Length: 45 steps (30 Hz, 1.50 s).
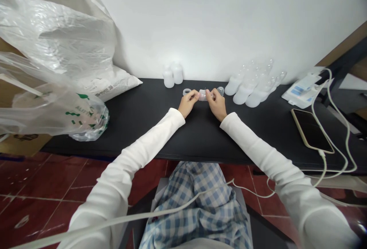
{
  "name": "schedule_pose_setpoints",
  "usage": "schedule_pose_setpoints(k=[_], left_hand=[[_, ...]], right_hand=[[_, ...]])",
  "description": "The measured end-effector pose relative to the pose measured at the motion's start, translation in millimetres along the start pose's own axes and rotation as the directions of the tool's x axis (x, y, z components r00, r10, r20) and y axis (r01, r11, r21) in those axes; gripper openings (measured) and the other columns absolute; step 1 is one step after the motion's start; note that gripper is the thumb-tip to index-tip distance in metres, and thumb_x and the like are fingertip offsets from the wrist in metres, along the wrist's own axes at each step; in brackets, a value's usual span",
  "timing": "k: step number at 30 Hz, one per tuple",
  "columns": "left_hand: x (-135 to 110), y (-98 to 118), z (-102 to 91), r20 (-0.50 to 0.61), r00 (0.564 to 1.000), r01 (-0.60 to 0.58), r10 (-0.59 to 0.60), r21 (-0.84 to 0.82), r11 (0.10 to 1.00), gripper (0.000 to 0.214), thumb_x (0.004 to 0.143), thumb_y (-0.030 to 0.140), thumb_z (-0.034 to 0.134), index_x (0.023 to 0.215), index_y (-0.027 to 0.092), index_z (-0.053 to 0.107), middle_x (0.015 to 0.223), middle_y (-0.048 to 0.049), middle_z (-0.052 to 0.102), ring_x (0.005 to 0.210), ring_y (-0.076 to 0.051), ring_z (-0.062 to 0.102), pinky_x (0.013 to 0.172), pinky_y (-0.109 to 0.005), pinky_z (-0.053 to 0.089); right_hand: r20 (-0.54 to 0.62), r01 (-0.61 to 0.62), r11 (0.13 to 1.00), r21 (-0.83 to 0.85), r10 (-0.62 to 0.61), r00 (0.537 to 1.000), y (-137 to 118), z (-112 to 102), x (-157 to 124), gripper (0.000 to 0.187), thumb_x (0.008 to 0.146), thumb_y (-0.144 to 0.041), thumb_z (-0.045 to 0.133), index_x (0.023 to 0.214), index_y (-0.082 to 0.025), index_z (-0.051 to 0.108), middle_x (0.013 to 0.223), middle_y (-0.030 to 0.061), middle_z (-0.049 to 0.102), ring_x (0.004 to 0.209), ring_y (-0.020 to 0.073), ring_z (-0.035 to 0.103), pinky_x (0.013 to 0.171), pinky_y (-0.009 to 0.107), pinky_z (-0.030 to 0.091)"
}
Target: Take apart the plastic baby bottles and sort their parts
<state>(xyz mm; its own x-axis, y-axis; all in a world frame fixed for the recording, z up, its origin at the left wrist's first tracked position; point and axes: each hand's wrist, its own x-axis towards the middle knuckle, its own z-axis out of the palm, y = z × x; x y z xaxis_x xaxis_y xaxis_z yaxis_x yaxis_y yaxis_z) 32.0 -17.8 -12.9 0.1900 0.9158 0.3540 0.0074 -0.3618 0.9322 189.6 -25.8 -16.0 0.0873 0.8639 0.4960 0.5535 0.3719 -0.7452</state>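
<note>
My left hand (pixel 187 103) and my right hand (pixel 216 104) meet at the middle of the black table (pixel 160 134), both pinching a small clear plastic bottle part (pixel 203 95). Its shape is partly hidden by my fingers. Just left of my left hand lies a clear plastic ring (pixel 187 92). A small clear cap or teat (pixel 220 91) sits by my right fingertips. Two white plastic bottles (pixel 172 75) stand behind my hands against the wall.
Several clear bottles with white bases (pixel 246 88) stand at the back right. Further right lie a phone (pixel 311 130) and white cables. Plastic bags (pixel 51 62) and a white sack (pixel 110 84) bulge in at the left. A cable crosses my lap.
</note>
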Motion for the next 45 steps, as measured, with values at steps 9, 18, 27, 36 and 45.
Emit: schedule_pose_setpoints(k=[9, 18, 27, 36, 45], left_hand=[[1.6, 5.8, 0.1, -0.116, 0.959, 0.21, -0.259, -0.324, 0.922, 0.03, 0.088, 0.017, 0.053, 0.061, 0.018, 0.041, 0.064, 0.0019, 0.038, 0.06, -0.011, 0.036, 0.059, -0.024, 0.03], [11.4, 3.2, -12.2, -0.074, 0.944, 0.268, -0.322, -0.398, 0.877, 0.028, 0.086, 0.018, 0.059, 0.06, 0.017, 0.048, 0.059, 0.0032, 0.042, 0.053, -0.008, 0.036, 0.055, -0.024, 0.028], [8.9, -1.4, -8.8, -0.15, 0.944, 0.23, -0.292, -0.332, 0.915, 0.036, 0.085, 0.032, 0.07, 0.059, 0.017, 0.05, 0.055, 0.0047, 0.042, 0.051, -0.006, 0.039, 0.051, -0.022, 0.03], [17.1, 1.1, -23.7, -0.114, 0.876, 0.43, -0.468, -0.253, 0.867, 0.026, 0.079, 0.025, 0.067, 0.057, 0.015, 0.057, 0.048, 0.0034, 0.047, 0.044, -0.007, 0.04, 0.043, -0.022, 0.029], [14.2, 3.3, -22.5, -0.158, 0.865, 0.393, -0.476, -0.375, 0.84, 0.023, 0.084, 0.032, 0.068, 0.072, 0.013, 0.064, 0.058, 0.0025, 0.055, 0.048, -0.006, 0.045, 0.047, -0.019, 0.039]], right_hand=[[0.168, 0.423, 0.81, -0.405, -0.389, 0.906, 0.6, 1.1, 4.0, 0.046, 0.099, -0.062, 0.046, 0.082, -0.021, 0.056, 0.068, 0.002, 0.059, 0.065, 0.0184, 0.05, 0.074, 0.034, 0.039], [0.473, 0.809, 0.474, -0.347, -0.657, 0.588, 6.3, -20.7, 16.1, 0.037, 0.107, -0.021, 0.034, 0.131, -0.018, 0.062, 0.133, 0.0139, 0.068, 0.135, 0.0237, 0.057, 0.083, 0.035, 0.047], [0.479, 0.776, 0.586, -0.233, -0.625, 0.616, 19.2, -19.0, 12.2, 0.048, 0.102, -0.007, 0.027, 0.128, -0.023, 0.064, 0.143, 0.0105, 0.063, 0.137, 0.0199, 0.057, 0.095, 0.041, 0.056], [0.51, 0.803, 0.571, -0.17, -0.647, 0.567, 8.4, -26.6, 11.6, 0.038, 0.107, -0.021, 0.03, 0.112, -0.026, 0.068, 0.139, 0.0067, 0.066, 0.136, 0.0203, 0.057, 0.102, 0.044, 0.054], [0.05, 0.393, 0.774, -0.496, -0.427, 0.903, 12.8, -44.4, 22.3, 0.054, 0.098, -0.037, 0.045, 0.149, -0.02, 0.047, 0.121, 0.0147, 0.06, 0.111, 0.0302, 0.057, 0.095, 0.05, 0.047]])
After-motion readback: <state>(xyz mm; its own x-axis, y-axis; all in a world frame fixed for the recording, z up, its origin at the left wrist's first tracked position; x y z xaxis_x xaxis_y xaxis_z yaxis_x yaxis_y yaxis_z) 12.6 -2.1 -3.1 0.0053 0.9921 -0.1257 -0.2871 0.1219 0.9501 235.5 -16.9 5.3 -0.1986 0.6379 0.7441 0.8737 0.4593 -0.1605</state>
